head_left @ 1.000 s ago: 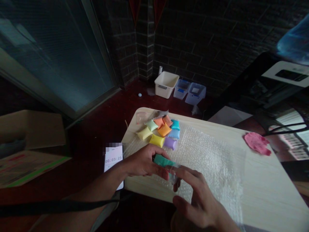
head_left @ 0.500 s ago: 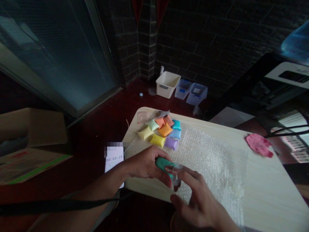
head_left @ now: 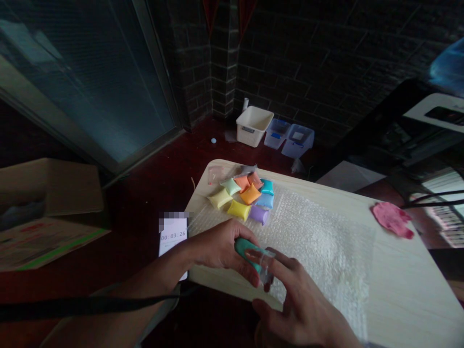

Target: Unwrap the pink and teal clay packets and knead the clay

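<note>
My left hand (head_left: 226, 249) is wrapped around a packet of green modelling clay (head_left: 246, 247), held just above the table's near edge. From the right, my right hand (head_left: 295, 290) reaches onto the packet's loose clear wrapper (head_left: 267, 265). Its index finger lies over the green clay and another finger is behind the wrapper, while the thumb stands apart below. Beyond my hands lies a cluster of small pillow-shaped clay packets, among them a yellow packet (head_left: 238, 210), a purple packet (head_left: 258, 215) and an orange packet (head_left: 250, 194).
Bubble wrap (head_left: 319, 237) covers much of the pale wooden table (head_left: 402, 275). A flattened pink piece (head_left: 391, 220) lies at the right. A phone (head_left: 173, 237) showing a timer is left of the table. A cardboard box (head_left: 54, 193) and a white bin (head_left: 253, 126) stand farther off.
The green clay packet is turned slightly in my hands, and the right fingers have shifted a little on its wrapper. The view has moved slightly; the table items lie as before.
</note>
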Motion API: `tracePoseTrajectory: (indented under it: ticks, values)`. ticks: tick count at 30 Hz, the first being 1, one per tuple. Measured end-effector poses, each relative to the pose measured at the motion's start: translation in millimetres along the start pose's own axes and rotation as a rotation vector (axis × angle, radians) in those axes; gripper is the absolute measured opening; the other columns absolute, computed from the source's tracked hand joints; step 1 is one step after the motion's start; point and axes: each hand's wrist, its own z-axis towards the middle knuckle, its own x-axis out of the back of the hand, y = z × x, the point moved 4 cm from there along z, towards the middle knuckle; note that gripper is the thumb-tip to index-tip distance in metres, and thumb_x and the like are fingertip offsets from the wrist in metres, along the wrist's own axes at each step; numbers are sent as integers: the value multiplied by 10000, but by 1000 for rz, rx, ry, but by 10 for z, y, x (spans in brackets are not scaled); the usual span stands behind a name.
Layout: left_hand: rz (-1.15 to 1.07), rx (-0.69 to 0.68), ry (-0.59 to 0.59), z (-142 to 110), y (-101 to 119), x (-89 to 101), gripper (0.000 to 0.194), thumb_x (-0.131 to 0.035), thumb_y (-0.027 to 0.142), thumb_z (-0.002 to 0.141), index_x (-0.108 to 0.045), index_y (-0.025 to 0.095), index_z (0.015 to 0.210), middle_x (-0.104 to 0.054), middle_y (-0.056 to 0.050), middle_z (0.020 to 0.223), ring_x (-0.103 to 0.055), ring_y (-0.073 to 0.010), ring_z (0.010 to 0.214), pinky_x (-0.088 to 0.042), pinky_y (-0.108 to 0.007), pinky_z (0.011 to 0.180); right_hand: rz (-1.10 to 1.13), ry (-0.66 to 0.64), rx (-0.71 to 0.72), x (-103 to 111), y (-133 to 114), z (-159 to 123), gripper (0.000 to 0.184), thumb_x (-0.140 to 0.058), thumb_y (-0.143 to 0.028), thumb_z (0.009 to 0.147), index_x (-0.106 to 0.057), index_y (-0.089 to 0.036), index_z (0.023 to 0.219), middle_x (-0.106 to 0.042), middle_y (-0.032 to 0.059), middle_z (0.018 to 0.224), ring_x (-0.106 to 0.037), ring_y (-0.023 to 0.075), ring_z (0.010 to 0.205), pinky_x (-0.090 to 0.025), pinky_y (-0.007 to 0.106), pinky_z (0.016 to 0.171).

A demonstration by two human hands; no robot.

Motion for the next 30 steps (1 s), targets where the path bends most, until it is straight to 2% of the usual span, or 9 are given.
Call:
tracePoseTrajectory:
  ticks: [4, 8, 11, 13, 17, 20, 24, 27, 30]
  values:
    - [-4, -8, -9, 4, 10, -9, 465, -1006, 378, 486, -751, 153, 804, -625, 54, 686, -493, -96, 621, -371, -206, 554, -63, -13, -9, -19, 47, 10, 678, -633, -172, 839, -433, -260, 1480, -694, 68, 1024, -684, 194, 722, -583, 303, 596]
    - [35, -66, 39, 0, 58, -1, 428, -986, 368, 553, -720, 152, 809, -595, 53, 691, -506, -105, 642, -373, -206, 560, -345, 137, 2, -25, 183, 11, 562, -530, -130, 920, -481, -272, 1462, -685, 73, 905, -645, 196, 575, -545, 330, 517]
    - [22, -115, 69, -31, 112, 8, 517, -977, 334, 587, -717, 178, 1006, -646, 25, 810, -572, -129, 713, -441, -213, 608, -187, 176, -63, -22, 263, 7, 564, -539, -130, 941, -458, -272, 1481, -705, 56, 923, -652, 159, 565, -558, 302, 550]
    - [-16, -130, 99, -51, 130, 17, 585, -942, 355, 662, -674, 208, 1161, -664, 4, 900, -594, -124, 706, -475, -217, 609, -10, 197, -117, -9, 281, 9, 569, -562, -147, 952, -443, -266, 1496, -693, 5, 819, -655, 146, 578, -557, 270, 567]
    - [-11, -148, 160, -41, 88, 33, 514, -789, 487, 842, -632, 202, 1240, -584, 43, 749, -509, -73, 522, -414, -182, 465, 225, 231, -162, 7, 244, 15, 542, -572, -173, 961, -464, -231, 1489, -643, -36, 700, -631, 137, 580, -547, 250, 568]
    - [-37, -201, 187, 5, 17, 38, 514, -747, 563, 856, -654, 162, 1165, -565, 47, 671, -506, -78, 488, -422, -187, 443, 249, 261, -133, -4, 207, 3, 521, -577, -181, 951, -488, -220, 1463, -670, -3, 779, -652, 152, 622, -561, 278, 581]
    - [-136, -213, 283, 44, -66, 69, 595, -649, 736, 830, -614, 143, 855, -562, 32, 593, -519, -86, 446, -427, -197, 408, 154, 325, -38, -25, 182, -29, 683, -584, -140, 921, -368, -249, 1559, -710, 53, 979, -693, 162, 657, -605, 341, 640]
    - [-182, -150, 371, 44, -78, 94, 611, -667, 766, 788, -567, 166, 835, -568, 42, 574, -500, -81, 406, -406, -185, 360, 84, 339, -6, -26, 176, -30, 699, -557, -125, 922, -342, -248, 1576, -705, 48, 933, -708, 182, 678, -609, 354, 627]
    - [-171, -79, 388, 41, -48, 95, 555, -599, 732, 868, -579, 178, 856, -494, 79, 472, -382, -62, 325, -327, -160, 295, -62, 310, 41, -19, 147, -11, 635, -534, -125, 929, -390, -235, 1538, -696, 42, 867, -696, 197, 656, -586, 355, 568]
